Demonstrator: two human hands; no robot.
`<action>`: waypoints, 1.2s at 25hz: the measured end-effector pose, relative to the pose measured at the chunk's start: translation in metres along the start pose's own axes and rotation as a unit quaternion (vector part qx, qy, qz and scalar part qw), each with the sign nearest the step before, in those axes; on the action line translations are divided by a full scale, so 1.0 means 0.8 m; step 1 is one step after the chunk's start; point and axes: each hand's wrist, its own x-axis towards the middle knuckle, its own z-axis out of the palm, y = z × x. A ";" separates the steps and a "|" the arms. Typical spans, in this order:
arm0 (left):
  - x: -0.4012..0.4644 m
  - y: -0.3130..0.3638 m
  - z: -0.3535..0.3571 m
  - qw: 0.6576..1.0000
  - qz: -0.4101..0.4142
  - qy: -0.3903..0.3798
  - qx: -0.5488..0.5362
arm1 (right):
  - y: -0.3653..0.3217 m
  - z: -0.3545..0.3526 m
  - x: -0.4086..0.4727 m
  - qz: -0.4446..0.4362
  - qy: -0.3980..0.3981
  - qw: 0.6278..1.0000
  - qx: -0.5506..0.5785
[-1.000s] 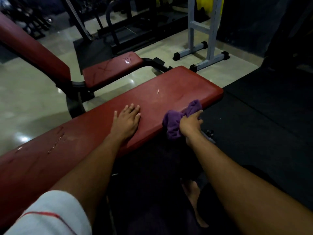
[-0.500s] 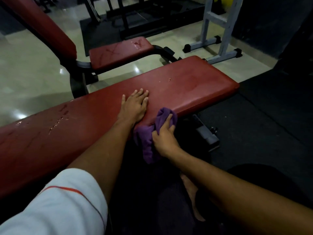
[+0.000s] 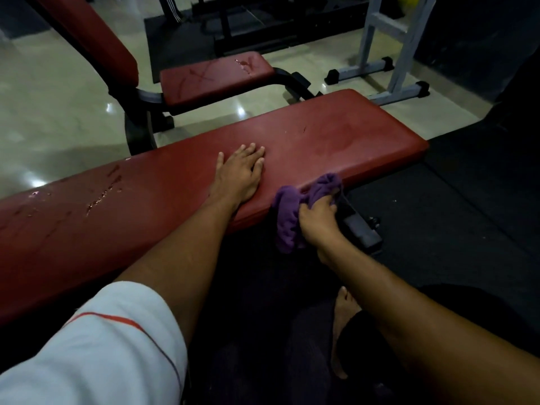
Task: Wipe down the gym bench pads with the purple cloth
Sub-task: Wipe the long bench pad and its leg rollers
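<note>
Bench pad (image 3: 321,147) left end cut off; right fingertips hidden by purple cloth (image 3: 287,217).

Single head-worn view, wide-angle. Looks forward and down, close over the red bench pad (image 3: 321,147). Gym floor (image 3: 43,112) beyond.

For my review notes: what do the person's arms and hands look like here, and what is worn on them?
Both the left hand and the right hand are bare: no gloves, and no rings, watch or wristbands show in this dim light. Both forearms are uncovered. The left upper arm wears a short white fabric sleeve with a thin orange-red stripe curving across it. No sleeve shows on the right arm in frame.
</note>
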 end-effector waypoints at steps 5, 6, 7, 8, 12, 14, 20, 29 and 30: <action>-0.019 0.007 -0.025 0.998 0.044 -0.023 -0.044 | 0.006 0.028 -0.042 -0.078 -0.128 0.988 -0.034; -0.027 -0.003 -0.036 0.997 0.071 -0.030 -0.030 | 0.009 0.027 -0.050 -0.089 -0.133 0.987 -0.026; -0.038 -0.020 -0.046 0.996 0.086 -0.038 0.000 | 0.010 0.026 -0.059 -0.087 -0.124 0.988 -0.015; -0.052 -0.047 -0.055 0.995 0.081 -0.044 0.033 | 0.010 0.026 -0.067 -0.066 -0.096 0.993 0.009; -0.108 -0.143 -0.064 0.997 -0.050 -0.039 0.036 | -0.028 0.054 -0.054 0.035 0.039 0.996 0.072; -0.109 -0.149 -0.054 0.998 -0.061 -0.007 0.026 | -0.048 0.079 -0.053 0.034 0.058 0.996 0.056; -0.106 -0.149 -0.048 0.998 -0.070 0.010 0.002 | -0.046 0.154 -0.115 -0.038 -0.056 0.998 0.017; -0.105 -0.146 -0.047 0.997 -0.074 0.021 -0.002 | -0.001 0.096 -0.116 -0.058 -0.073 0.994 0.060; -0.105 -0.145 -0.047 0.997 -0.074 0.022 -0.005 | -0.001 0.098 -0.109 -0.042 -0.060 0.995 0.061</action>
